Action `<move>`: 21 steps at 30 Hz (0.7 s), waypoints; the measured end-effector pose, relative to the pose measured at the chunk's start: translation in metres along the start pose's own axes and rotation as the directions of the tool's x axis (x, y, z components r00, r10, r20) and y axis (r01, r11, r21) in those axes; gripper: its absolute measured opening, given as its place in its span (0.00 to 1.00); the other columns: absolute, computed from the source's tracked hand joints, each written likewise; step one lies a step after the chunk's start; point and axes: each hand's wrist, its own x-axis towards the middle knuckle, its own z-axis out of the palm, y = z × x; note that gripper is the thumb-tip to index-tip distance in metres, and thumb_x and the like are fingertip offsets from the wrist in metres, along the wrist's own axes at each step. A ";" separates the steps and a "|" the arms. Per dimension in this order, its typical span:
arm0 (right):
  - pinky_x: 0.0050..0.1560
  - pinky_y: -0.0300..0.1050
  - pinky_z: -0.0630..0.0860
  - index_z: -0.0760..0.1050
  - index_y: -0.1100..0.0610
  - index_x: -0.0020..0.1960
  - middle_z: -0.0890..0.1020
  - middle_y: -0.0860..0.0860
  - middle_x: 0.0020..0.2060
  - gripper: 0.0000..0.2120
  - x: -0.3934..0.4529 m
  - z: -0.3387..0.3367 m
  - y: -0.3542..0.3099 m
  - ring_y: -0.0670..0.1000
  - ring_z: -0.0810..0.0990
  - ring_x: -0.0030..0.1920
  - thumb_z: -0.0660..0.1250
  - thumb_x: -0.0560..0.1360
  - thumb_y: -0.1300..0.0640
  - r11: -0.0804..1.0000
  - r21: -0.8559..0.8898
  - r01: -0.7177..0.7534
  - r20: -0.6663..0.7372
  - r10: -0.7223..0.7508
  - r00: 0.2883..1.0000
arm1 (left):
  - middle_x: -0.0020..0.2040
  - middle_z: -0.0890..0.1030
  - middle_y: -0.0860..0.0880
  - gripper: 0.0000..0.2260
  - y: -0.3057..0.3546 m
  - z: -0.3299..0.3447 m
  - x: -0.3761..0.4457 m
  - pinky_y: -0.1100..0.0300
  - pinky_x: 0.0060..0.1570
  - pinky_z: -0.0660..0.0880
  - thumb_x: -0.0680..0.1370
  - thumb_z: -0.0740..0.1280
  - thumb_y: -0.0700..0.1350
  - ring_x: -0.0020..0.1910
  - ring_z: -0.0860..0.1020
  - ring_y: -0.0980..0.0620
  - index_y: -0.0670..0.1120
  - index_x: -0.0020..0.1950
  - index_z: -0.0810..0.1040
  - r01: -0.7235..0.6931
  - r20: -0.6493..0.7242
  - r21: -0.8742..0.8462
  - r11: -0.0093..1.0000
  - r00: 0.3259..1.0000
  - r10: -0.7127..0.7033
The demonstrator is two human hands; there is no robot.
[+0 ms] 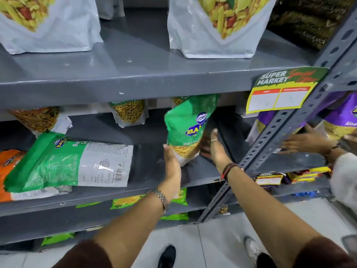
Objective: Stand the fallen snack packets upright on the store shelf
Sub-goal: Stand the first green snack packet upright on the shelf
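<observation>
The left hand (172, 163) and right hand (217, 149), both spread flat, flank the green packet (185, 128) leaning upright on the middle shelf (146, 188). Both palms should steady it before letting go.

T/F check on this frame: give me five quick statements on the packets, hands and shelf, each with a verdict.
1. The green packet between the hands stands roughly upright. True.
2. The left hand and right hand flank that packet, one on each side. True.
3. Every green packet on this shelf level already stands. False: a second green packet lies flat at the left, on top of an orange packet.
4. The yellow price tag hangs on the shelf edge at the right. True.
5. The white pouches on the upper shelf have fallen over. False: they stand upright.
</observation>
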 end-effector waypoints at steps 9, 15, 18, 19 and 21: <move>0.55 0.47 0.70 0.66 0.56 0.68 0.73 0.54 0.66 0.28 -0.019 -0.014 0.027 0.55 0.75 0.59 0.44 0.78 0.41 0.988 0.106 0.111 -0.052 -0.106 0.993 | 0.75 0.66 0.49 0.32 0.024 -0.003 0.038 0.55 0.75 0.53 0.78 0.39 0.64 0.75 0.61 0.51 0.51 0.74 0.63 -0.019 0.239 0.145 0.989 0.971 -0.016; 0.36 0.43 0.74 0.73 0.61 0.52 0.78 0.59 0.42 0.08 -0.035 -0.002 0.050 0.52 0.76 0.36 0.56 0.77 0.61 0.998 -0.050 0.043 -0.053 -0.046 0.998 | 0.65 0.72 0.43 0.22 -0.006 -0.050 0.019 0.53 0.65 0.67 0.81 0.56 0.48 0.67 0.71 0.46 0.40 0.72 0.64 0.120 0.143 0.090 0.989 0.981 -0.132; 0.37 0.42 0.73 0.75 0.56 0.42 0.79 0.60 0.45 0.10 -0.042 0.029 0.048 0.54 0.78 0.39 0.57 0.75 0.65 0.983 -0.161 0.087 0.061 -0.078 0.995 | 0.72 0.68 0.39 0.19 -0.019 -0.093 -0.007 0.52 0.64 0.67 0.81 0.54 0.40 0.69 0.70 0.40 0.37 0.72 0.63 0.186 0.152 0.012 0.982 0.971 -0.186; 0.42 0.45 0.74 0.75 0.55 0.41 0.80 0.63 0.47 0.10 -0.043 0.041 0.045 0.58 0.80 0.45 0.57 0.75 0.66 0.974 -0.191 0.123 0.083 -0.109 0.991 | 0.72 0.68 0.38 0.19 -0.023 -0.107 -0.010 0.53 0.60 0.70 0.81 0.54 0.40 0.64 0.73 0.39 0.37 0.72 0.63 0.207 0.151 0.007 0.978 0.967 -0.206; 0.55 0.48 0.73 0.78 0.62 0.46 0.81 0.66 0.53 0.10 -0.049 0.072 0.039 0.63 0.79 0.55 0.58 0.73 0.69 0.930 -0.279 0.240 0.139 -0.209 0.968 | 0.71 0.69 0.38 0.19 -0.030 -0.142 -0.012 0.55 0.52 0.72 0.81 0.53 0.41 0.53 0.77 0.42 0.37 0.72 0.63 0.251 0.112 -0.017 0.968 0.962 -0.247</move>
